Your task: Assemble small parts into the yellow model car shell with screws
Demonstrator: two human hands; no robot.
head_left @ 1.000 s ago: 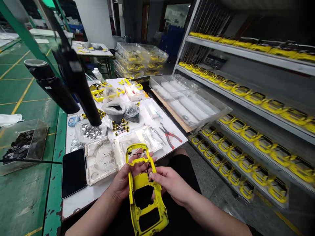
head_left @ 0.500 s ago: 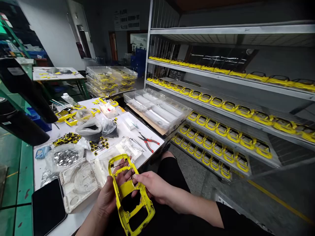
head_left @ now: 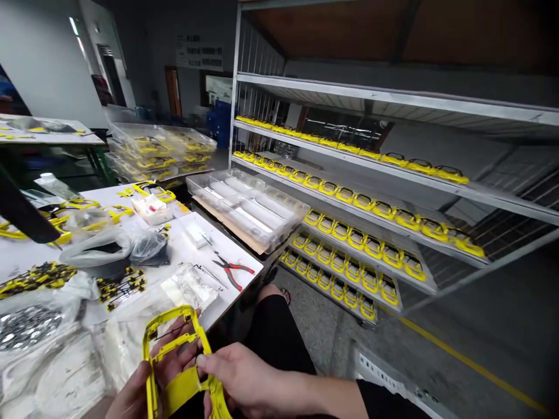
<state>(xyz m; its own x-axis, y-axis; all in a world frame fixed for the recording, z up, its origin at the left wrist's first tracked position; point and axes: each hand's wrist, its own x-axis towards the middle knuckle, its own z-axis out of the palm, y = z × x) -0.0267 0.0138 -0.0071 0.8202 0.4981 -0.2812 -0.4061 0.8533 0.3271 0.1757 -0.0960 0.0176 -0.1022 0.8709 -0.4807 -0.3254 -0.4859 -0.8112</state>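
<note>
A yellow toy car body shell point(head_left: 174, 349) lies in my two hands at the bottom of the head view, underside up. My left hand point(head_left: 144, 381) cups it from below, fingers curled round its left edge and showing through the window openings. My right hand point(head_left: 238, 378) grips its right edge, with thumb and forefinger pinched at the middle of the shell. Most of the shell's lower half is cut off by the frame edge.
The white table point(head_left: 192, 241) at left carries red-handled pliers point(head_left: 231, 270), plastic bags point(head_left: 117, 247), small yellow-black parts point(head_left: 120, 286) and clear trays point(head_left: 248, 206). A metal rack point(head_left: 349, 201) at right holds rows of yellow car shells. My dark-clad knee point(head_left: 275, 326) is below the table.
The view has swung right and up, so the table slid left and my hands with the shell dropped toward the bottom edge. Both hands keep the same hold on the shell.
</note>
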